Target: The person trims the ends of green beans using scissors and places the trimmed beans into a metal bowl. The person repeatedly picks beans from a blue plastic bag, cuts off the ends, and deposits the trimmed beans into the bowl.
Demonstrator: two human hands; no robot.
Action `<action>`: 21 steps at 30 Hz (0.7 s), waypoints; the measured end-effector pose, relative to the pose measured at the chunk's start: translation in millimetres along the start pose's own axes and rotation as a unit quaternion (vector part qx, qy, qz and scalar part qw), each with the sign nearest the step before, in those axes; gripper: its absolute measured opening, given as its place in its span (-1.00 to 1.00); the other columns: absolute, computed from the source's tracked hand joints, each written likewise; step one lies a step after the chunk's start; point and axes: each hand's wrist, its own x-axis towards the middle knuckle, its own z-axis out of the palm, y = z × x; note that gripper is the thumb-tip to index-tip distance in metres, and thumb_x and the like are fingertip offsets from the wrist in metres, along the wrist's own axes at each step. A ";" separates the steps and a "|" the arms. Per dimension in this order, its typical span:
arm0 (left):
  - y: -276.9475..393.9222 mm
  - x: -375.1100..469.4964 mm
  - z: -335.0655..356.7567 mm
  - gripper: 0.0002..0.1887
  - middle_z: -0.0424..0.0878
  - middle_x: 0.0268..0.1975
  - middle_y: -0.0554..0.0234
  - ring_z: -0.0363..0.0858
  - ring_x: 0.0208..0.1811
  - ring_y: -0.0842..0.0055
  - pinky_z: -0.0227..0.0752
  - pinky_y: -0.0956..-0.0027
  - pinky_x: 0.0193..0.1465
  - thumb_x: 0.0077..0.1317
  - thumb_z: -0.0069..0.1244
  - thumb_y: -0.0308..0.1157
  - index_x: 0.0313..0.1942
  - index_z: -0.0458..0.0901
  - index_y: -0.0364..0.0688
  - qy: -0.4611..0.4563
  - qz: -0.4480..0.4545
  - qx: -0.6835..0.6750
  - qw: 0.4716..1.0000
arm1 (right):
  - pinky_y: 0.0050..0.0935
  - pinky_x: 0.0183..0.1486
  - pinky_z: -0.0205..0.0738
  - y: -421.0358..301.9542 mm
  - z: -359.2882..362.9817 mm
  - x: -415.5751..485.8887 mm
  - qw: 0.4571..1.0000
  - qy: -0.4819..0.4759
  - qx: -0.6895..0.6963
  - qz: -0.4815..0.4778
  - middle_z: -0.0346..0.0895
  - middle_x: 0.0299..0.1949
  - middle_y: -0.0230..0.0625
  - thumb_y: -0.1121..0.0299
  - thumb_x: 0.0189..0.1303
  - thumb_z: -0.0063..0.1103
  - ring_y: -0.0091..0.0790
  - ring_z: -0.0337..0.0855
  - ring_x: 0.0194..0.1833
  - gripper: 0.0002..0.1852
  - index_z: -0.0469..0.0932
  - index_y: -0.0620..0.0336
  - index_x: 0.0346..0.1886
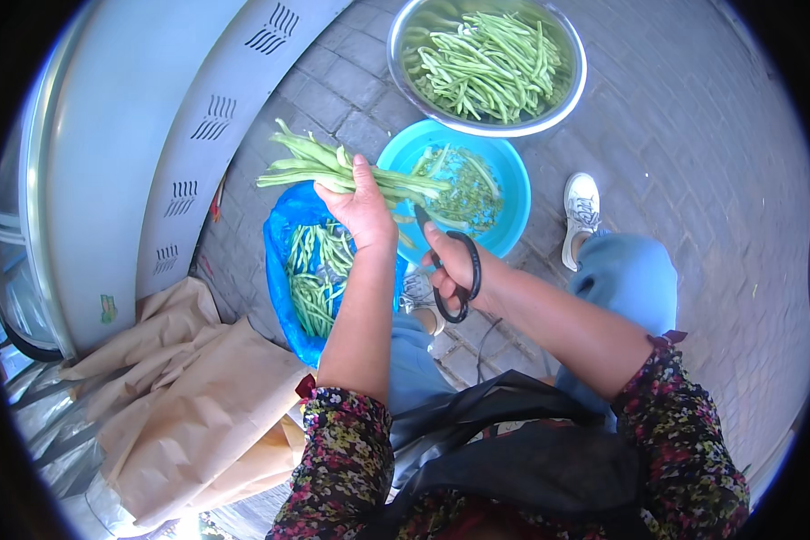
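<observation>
A bunch of green beans [310, 162] is gripped in my left hand [364, 209], its right ends reaching over a turquoise plastic basin [521, 182]. My right hand [453, 263] holds black-handled scissors [472, 270], their blades close to the bean ends; whether the blades are apart is hard to tell. Bean trimmings [476, 196] lie in the basin. Below my left hand, a container lined with a blue plastic bag [277, 270] holds more green beans [317, 290]. Beyond the basin, a stainless steel bowl [577, 74] contains many long green beans [493, 67].
A light metal appliance with vent slots [175, 135] stands at the left. Crumpled brown paper [202, 405] lies at lower left. My white sneaker [582, 209] rests on the grey paving [702, 175] right of the basin; the other foot is between the bag and my right hand.
</observation>
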 end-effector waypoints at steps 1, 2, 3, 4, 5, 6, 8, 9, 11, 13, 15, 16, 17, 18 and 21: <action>-0.6 1.8 0.9 -0.55 0.49 -0.06 0.19 0.52 -0.18 0.49 0.50 0.35 -0.14 0.30 0.07 -0.45 0.11 0.22 -0.19 -0.006 0.014 0.004 1.000 | -0.52 -0.72 0.12 4.8 -2.2 2.9 1.000 -0.006 -0.016 -0.010 0.18 -0.69 -0.50 -0.34 0.29 -0.25 -0.61 0.18 -0.73 -0.30 0.32 0.26 -0.16; -1.1 3.8 1.4 -0.56 0.49 -0.07 0.19 0.52 -0.17 0.49 0.50 0.35 -0.14 0.31 0.07 -0.45 0.11 0.22 -0.19 -0.012 0.028 0.007 0.999 | -0.49 -0.72 0.14 10.5 -4.0 4.7 0.999 -0.011 -0.032 -0.020 0.19 -0.69 -0.48 -0.35 0.28 -0.25 -0.59 0.19 -0.73 -0.29 0.32 0.28 -0.16; 1.2 6.1 1.2 -0.57 0.50 -0.08 0.20 0.52 -0.17 0.49 0.50 0.35 -0.14 0.31 0.06 -0.46 0.10 0.23 -0.18 0.006 0.000 -0.014 1.000 | -0.47 -0.71 0.16 13.0 -4.4 5.0 0.998 -0.020 -0.052 -0.029 0.20 -0.69 -0.46 -0.35 0.28 -0.25 -0.56 0.20 -0.73 -0.28 0.32 0.30 -0.16; 3.6 8.9 0.8 -0.58 0.50 -0.09 0.20 0.51 -0.17 0.48 0.51 0.35 -0.13 0.31 0.06 -0.46 0.10 0.24 -0.17 0.025 -0.029 -0.036 0.999 | -0.47 -0.70 0.19 14.8 -6.8 4.2 0.998 -0.023 -0.052 -0.026 0.21 -0.66 -0.45 -0.38 0.25 -0.24 -0.57 0.21 -0.72 -0.25 0.32 0.29 -0.14; 6.1 11.8 0.4 -0.59 0.50 -0.11 0.21 0.51 -0.17 0.48 0.51 0.34 -0.13 0.31 0.06 -0.47 0.09 0.25 -0.17 0.044 -0.058 -0.058 0.996 | -0.48 -0.68 0.21 16.5 -11.2 2.7 0.998 -0.026 -0.053 -0.023 0.23 -0.62 -0.44 -0.41 0.23 -0.24 -0.57 0.22 -0.70 -0.23 0.31 0.28 -0.11; 6.6 19.1 -3.7 -0.63 0.51 -0.14 0.22 0.52 -0.18 0.43 0.52 0.28 -0.12 0.33 0.04 -0.44 0.07 0.27 -0.13 0.078 -0.076 -0.082 0.991 | -0.48 -0.66 0.24 16.5 -12.7 1.4 0.998 -0.033 -0.054 -0.022 0.24 -0.59 -0.43 -0.43 0.20 -0.24 -0.57 0.23 -0.68 -0.21 0.31 0.27 -0.08; 10.1 33.3 -18.0 -0.64 0.51 -0.14 0.23 0.53 -0.18 0.39 0.52 0.22 -0.10 0.34 0.04 -0.41 0.07 0.29 -0.12 0.111 -0.155 -0.146 0.971 | -0.50 -0.60 0.27 14.6 -13.4 -2.9 0.997 -0.030 -0.076 -0.015 0.25 -0.54 -0.44 -0.44 0.19 -0.22 -0.57 0.25 -0.62 -0.20 0.27 0.22 0.02; 9.5 39.4 -26.0 -0.64 0.51 -0.13 0.23 0.53 -0.18 0.37 0.52 0.19 -0.09 0.34 0.04 -0.40 0.07 0.30 -0.11 0.127 -0.194 -0.179 0.956 | -0.50 -0.56 0.28 14.4 -13.8 -5.4 0.996 -0.027 -0.088 -0.011 0.26 -0.51 -0.44 -0.44 0.19 -0.21 -0.57 0.27 -0.59 -0.20 0.26 0.20 0.07; 6.1 52.0 -37.5 -0.71 0.51 -0.13 0.22 0.51 -0.12 0.32 0.44 0.09 0.05 0.36 0.01 -0.28 0.01 0.37 -0.13 0.145 -0.272 -0.242 0.920 | -0.50 -0.48 0.32 16.7 -14.7 -9.9 0.995 -0.014 -0.100 -0.016 0.27 -0.45 -0.43 -0.44 0.19 -0.22 -0.57 0.30 -0.51 -0.16 0.24 0.21 0.14; 7.1 59.0 -44.9 -0.72 0.51 -0.12 0.22 0.49 -0.08 0.32 0.39 0.07 0.12 0.37 0.00 -0.22 -0.04 0.41 -0.15 0.136 -0.322 -0.299 0.888 | -0.50 -0.47 0.33 19.4 -17.6 -14.5 0.996 -0.010 -0.081 -0.024 0.27 -0.45 -0.43 -0.44 0.20 -0.23 -0.57 0.30 -0.50 -0.16 0.24 0.20 0.16; 6.8 62.1 -48.3 -0.71 0.52 -0.13 0.22 0.48 -0.04 0.32 0.34 0.06 0.17 0.38 -0.03 -0.15 -0.09 0.45 -0.18 0.142 -0.333 -0.289 0.886 | -0.49 -0.51 0.31 19.2 -22.0 -19.6 0.992 -0.002 -0.111 -0.056 0.27 -0.46 -0.43 -0.40 0.23 -0.23 -0.57 0.29 -0.54 -0.21 0.25 0.19 0.15; 7.8 63.8 -49.9 -0.71 0.53 -0.14 0.22 0.49 -0.05 0.32 0.34 0.06 0.16 0.38 -0.03 -0.15 -0.10 0.45 -0.18 0.138 -0.339 -0.299 0.881 | -0.49 -0.52 0.31 19.4 -26.6 -20.5 0.984 0.004 -0.160 -0.084 0.28 -0.46 -0.43 -0.39 0.24 -0.23 -0.57 0.29 -0.55 -0.22 0.25 0.18 0.14; 8.9 65.3 -51.3 -0.71 0.53 -0.14 0.23 0.49 -0.06 0.32 0.34 0.05 0.16 0.38 -0.03 -0.15 -0.10 0.46 -0.18 0.134 -0.346 -0.309 0.876 | -0.49 -0.54 0.30 19.6 -28.2 -20.9 0.972 0.010 -0.207 -0.113 0.28 -0.45 -0.42 -0.38 0.25 -0.23 -0.57 0.29 -0.56 -0.24 0.25 0.17 0.13; 10.2 64.7 -51.3 -0.72 0.53 -0.16 0.23 0.50 -0.08 0.32 0.36 0.06 0.14 0.38 -0.02 -0.16 -0.12 0.46 -0.18 0.135 -0.352 -0.309 0.873 | -0.51 -0.57 0.28 19.2 -27.7 -23.5 0.970 0.016 -0.199 -0.137 0.28 -0.48 -0.40 -0.36 0.27 -0.24 -0.57 0.29 -0.60 -0.28 0.29 0.16 0.08; 9.0 65.1 -53.8 -0.77 0.54 -0.23 0.23 0.52 -0.15 0.33 0.42 0.09 0.07 0.37 0.00 -0.21 -0.16 0.48 -0.19 0.131 -0.349 -0.298 0.879 | -0.53 -0.58 0.28 7.6 -30.2 -32.1 0.997 -0.068 -0.018 -0.043 0.28 -0.51 -0.40 -0.34 0.28 -0.23 -0.56 0.30 -0.59 -0.30 0.31 0.16 0.06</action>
